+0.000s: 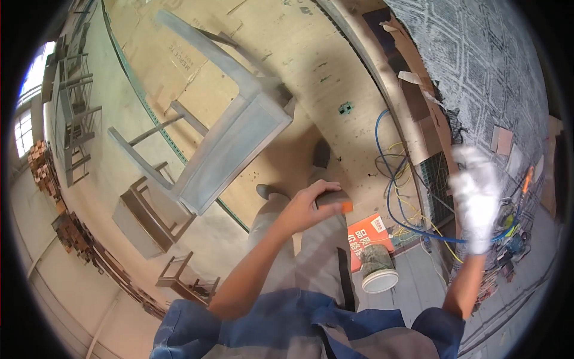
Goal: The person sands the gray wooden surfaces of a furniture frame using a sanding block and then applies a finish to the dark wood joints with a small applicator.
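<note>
My left hand (308,206) is bare and curled round a small dark block with an orange end (347,206), above my lap. Its exact kind I cannot make out. My right hand (476,185), in a white glove, is out to the right near the grey patterned cloth (472,78); motion smears its fingers, so I cannot tell if they hold anything. In front of me a grey wooden chair frame (236,140) lies tipped over, its legs pointing away and to the left. Neither hand touches it.
A blue hose (390,185) and yellow cord loop at the right. Beside my leg are an orange box (362,233) and a dirty white-rimmed bucket (379,278). Small tools (514,242) lie far right. More wooden frames (146,215) stand left; cardboard (335,72) covers the floor.
</note>
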`<control>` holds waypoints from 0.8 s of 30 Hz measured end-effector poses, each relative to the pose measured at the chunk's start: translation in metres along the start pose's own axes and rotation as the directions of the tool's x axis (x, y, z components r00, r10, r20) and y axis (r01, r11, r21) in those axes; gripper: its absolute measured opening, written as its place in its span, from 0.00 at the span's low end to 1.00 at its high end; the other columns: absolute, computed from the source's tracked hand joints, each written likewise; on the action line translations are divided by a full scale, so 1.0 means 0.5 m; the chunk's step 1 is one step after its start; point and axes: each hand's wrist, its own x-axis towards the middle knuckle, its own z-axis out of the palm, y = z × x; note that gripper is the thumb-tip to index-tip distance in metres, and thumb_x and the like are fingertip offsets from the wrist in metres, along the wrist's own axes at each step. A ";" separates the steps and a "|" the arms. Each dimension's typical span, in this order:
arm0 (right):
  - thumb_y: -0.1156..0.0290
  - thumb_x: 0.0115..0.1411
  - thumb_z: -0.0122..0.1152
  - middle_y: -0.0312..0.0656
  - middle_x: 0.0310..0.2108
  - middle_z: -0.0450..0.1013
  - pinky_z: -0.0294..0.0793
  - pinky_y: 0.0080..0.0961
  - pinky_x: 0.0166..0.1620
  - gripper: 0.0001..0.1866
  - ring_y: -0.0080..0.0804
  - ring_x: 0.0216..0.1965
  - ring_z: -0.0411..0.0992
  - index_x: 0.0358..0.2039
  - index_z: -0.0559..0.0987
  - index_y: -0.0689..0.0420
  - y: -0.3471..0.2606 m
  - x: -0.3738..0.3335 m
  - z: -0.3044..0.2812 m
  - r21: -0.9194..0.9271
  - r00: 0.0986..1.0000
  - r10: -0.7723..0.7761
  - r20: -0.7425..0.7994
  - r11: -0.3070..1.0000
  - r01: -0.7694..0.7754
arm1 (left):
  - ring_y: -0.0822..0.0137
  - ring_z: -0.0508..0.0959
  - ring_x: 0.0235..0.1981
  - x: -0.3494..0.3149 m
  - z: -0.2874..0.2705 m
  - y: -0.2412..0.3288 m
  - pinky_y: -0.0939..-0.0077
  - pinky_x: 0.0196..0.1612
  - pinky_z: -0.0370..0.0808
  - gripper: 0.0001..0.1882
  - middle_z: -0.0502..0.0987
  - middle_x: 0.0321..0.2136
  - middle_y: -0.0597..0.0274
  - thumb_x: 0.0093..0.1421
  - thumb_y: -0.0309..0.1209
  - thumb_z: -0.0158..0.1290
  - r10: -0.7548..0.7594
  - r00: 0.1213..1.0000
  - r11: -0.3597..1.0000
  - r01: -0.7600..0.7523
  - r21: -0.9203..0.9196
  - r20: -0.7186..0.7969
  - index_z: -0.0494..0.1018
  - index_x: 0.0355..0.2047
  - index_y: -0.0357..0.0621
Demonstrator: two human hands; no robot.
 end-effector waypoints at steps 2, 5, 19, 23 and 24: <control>0.64 0.53 0.78 0.52 0.62 0.72 0.72 0.38 0.65 0.40 0.46 0.63 0.72 0.64 0.72 0.61 -0.153 0.000 0.175 0.154 0.820 -0.130 0.557 0.987 0.052 | 0.48 0.73 0.62 -0.021 -0.034 0.003 0.61 0.63 0.71 0.31 0.74 0.57 0.50 0.56 0.42 0.68 0.334 0.935 0.863 -0.354 0.360 0.118 0.75 0.55 0.36; 0.51 0.55 0.75 0.58 0.68 0.66 0.67 0.40 0.68 0.52 0.54 0.68 0.66 0.73 0.61 0.61 -0.181 -0.045 0.393 0.338 0.678 -0.277 0.681 0.940 0.046 | 0.44 0.67 0.67 -0.041 -0.081 -0.011 0.52 0.66 0.68 0.36 0.69 0.61 0.48 0.48 0.41 0.72 0.529 0.837 0.639 -0.503 0.582 0.142 0.73 0.54 0.38; 0.64 0.56 0.71 0.59 0.66 0.67 0.70 0.38 0.65 0.49 0.53 0.65 0.69 0.74 0.58 0.62 -0.326 -0.114 0.827 0.287 0.886 0.133 0.445 0.915 -0.282 | 0.42 0.67 0.67 -0.033 -0.355 -0.216 0.48 0.66 0.66 0.42 0.68 0.63 0.48 0.41 0.32 0.74 0.712 0.687 0.347 -0.525 0.777 0.146 0.66 0.56 0.42; 0.55 0.54 0.74 0.61 0.51 0.77 0.80 0.42 0.51 0.48 0.56 0.49 0.80 0.71 0.63 0.61 -0.357 -0.095 0.875 0.117 0.964 0.172 0.204 0.973 -0.198 | 0.43 0.63 0.70 -0.015 -0.424 -0.189 0.52 0.69 0.64 0.39 0.64 0.68 0.44 0.49 0.33 0.68 0.692 0.693 0.323 -0.550 0.771 0.204 0.68 0.61 0.37; 0.54 0.54 0.74 0.62 0.49 0.78 0.80 0.41 0.50 0.48 0.55 0.48 0.80 0.70 0.65 0.62 -0.371 -0.082 0.873 0.047 0.945 0.312 0.101 0.947 -0.318 | 0.41 0.64 0.69 0.002 -0.450 -0.180 0.50 0.70 0.62 0.43 0.63 0.69 0.44 0.51 0.36 0.69 0.720 0.663 0.291 -0.556 0.779 0.204 0.64 0.65 0.38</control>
